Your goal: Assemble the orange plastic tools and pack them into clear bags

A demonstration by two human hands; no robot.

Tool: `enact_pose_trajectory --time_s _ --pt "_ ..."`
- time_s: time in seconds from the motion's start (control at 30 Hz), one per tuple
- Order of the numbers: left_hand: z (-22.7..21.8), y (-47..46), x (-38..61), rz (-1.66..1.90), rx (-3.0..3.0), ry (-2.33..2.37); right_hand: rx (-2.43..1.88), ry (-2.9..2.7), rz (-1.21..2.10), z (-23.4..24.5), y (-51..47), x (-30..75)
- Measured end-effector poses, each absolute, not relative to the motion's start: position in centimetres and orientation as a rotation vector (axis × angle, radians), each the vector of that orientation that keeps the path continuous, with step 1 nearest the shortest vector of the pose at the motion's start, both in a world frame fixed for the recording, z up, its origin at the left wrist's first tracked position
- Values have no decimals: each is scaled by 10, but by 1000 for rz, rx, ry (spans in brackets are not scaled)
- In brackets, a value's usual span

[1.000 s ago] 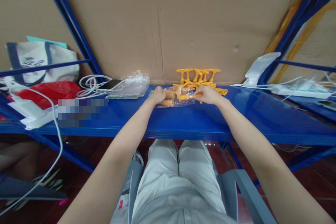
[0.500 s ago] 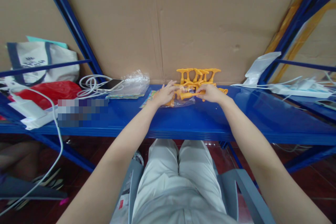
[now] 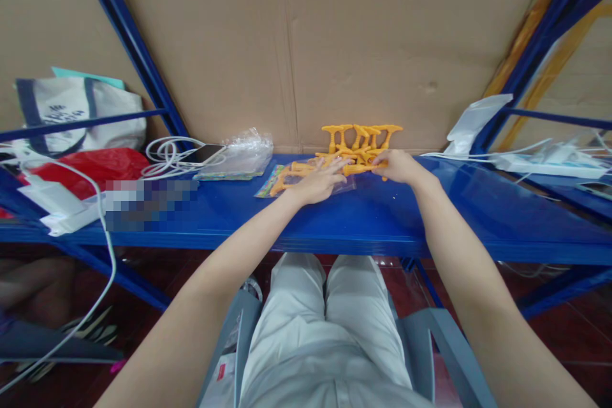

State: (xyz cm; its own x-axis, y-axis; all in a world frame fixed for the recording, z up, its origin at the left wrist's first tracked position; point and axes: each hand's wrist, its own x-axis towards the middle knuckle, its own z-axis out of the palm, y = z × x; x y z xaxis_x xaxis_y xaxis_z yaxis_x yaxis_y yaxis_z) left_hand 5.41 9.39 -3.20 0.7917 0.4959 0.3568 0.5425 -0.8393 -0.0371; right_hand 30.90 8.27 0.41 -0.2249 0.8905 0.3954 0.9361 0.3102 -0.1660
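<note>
My left hand (image 3: pixel 321 183) lies with its fingers stretched and spread over a clear plastic bag (image 3: pixel 345 189) and yellow plastic pieces. To the left of these fingers, a yellow piece (image 3: pixel 278 187) rests on a colourful printed card (image 3: pixel 268 183). My right hand (image 3: pixel 398 167) is closed on the right end of a yellow plastic rod-like piece (image 3: pixel 359 168), whose left end reaches my left fingers. Behind both hands, several T-shaped yellow pieces (image 3: pixel 361 135) stand in a cluster near the cardboard. The pieces' exact kind is unclear.
On the blue shelf (image 3: pixel 363 220), clear bags with printed cards (image 3: pixel 239 162) lie left of my hands. Coiled white cable (image 3: pixel 169 152), a red bag (image 3: pixel 95 166) and a power strip (image 3: pixel 67 213) are farther left. Another white strip (image 3: pixel 549 166) lies right. A cardboard wall (image 3: pixel 287 44) closes the back.
My left hand has moved right and slightly nearer to me, uncovering yellow pieces on its left. My right hand has shifted a little to the right, still gripping a yellow piece.
</note>
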Motion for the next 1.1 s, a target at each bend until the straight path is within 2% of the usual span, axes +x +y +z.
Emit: enact_pose_trajectory --time_s 0.3,0.43,0.83,1.1 --pt "-31 97 50 -711 -2723 -893 -1325 -2210 45 -9 91 287" --pt "-30 98 49 -819 -2708 -892 -1236 -2169 14 -14 95 283" --pt "-29 95 52 -538 -2840 -988 -1396 -2169 -39 -5 88 292" --pt "-28 94 49 -696 -2756 -990 -1346 -2193 141 -6 91 295"
